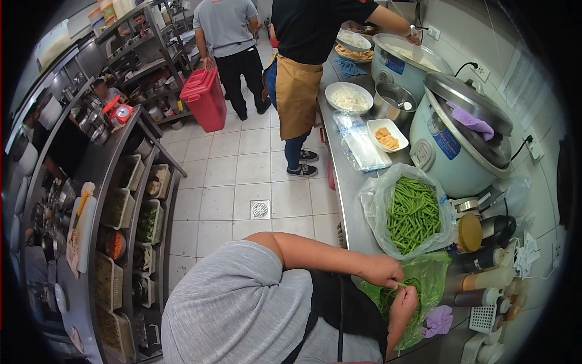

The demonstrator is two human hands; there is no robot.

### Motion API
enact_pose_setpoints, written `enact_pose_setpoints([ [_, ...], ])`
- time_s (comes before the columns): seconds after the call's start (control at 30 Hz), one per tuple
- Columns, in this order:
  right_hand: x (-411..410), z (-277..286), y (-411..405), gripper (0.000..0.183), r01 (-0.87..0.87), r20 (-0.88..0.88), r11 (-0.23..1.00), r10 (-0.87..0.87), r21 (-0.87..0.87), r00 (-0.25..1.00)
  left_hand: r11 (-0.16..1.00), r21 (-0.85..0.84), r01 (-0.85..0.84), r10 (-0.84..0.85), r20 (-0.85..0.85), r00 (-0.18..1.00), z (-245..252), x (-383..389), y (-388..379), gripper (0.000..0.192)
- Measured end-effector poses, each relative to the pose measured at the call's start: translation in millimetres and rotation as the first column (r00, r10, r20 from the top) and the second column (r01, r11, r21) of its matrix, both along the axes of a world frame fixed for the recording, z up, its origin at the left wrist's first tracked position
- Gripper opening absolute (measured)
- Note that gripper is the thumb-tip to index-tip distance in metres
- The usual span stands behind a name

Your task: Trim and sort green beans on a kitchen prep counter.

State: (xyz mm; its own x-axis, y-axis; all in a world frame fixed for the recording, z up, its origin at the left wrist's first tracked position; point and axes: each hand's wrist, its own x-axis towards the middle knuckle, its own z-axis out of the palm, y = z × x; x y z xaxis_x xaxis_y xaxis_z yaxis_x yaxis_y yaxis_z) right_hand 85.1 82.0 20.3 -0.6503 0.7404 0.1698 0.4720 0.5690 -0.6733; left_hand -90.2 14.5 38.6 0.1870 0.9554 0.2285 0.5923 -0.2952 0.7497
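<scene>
My left hand [383,271] and my right hand [403,301] meet close together over a green plastic bag [434,273]. A short green piece, apparently a green bean [402,285], is pinched between the fingers of both hands. Inside the green bag lie more green pieces, partly hidden by my hands and forearm. Just beyond my left hand stands a clear plastic bag [370,193], its mouth spread wide and filled with whole green beans [413,214].
Two large rice cookers [439,159] [382,68] line the wall. A purple cloth [438,321] and several sauce bottles [486,278] sit beside the green bag. One co-worker [300,68] reaches into the farther cooker; another [227,32] stands by a red bin [204,100].
</scene>
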Motion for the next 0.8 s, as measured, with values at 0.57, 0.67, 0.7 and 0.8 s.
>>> enact_pose_setpoints([
  [0.57, -9, 31, 2, 0.022, -0.725, -0.871, 0.504, -0.136, -0.471, 0.472, 0.995, -0.086, -0.043, 0.067, 0.292, 0.954, -20, -5, 6, 0.016],
  [0.67, 11, 18, 28, 0.015, -0.379, -0.685, 0.800, -0.054, -0.465, 0.726, 0.985, -0.153, -0.081, 0.129, 0.331, 0.935, -19, -6, 3, 0.017],
  [0.7, 18, 15, 34, 0.012, -0.086, -0.406, 0.954, -0.039, -0.286, 0.913, 0.983, -0.157, -0.090, 0.138, 0.331, 0.933, -18, -5, 3, 0.017],
  [0.8, 36, 2, 45, 0.010, 0.058, 0.063, 0.995, -0.052, -0.084, 0.997, 0.953, -0.295, -0.066, 0.211, 0.492, 0.844, -11, -1, 4, 0.017],
])
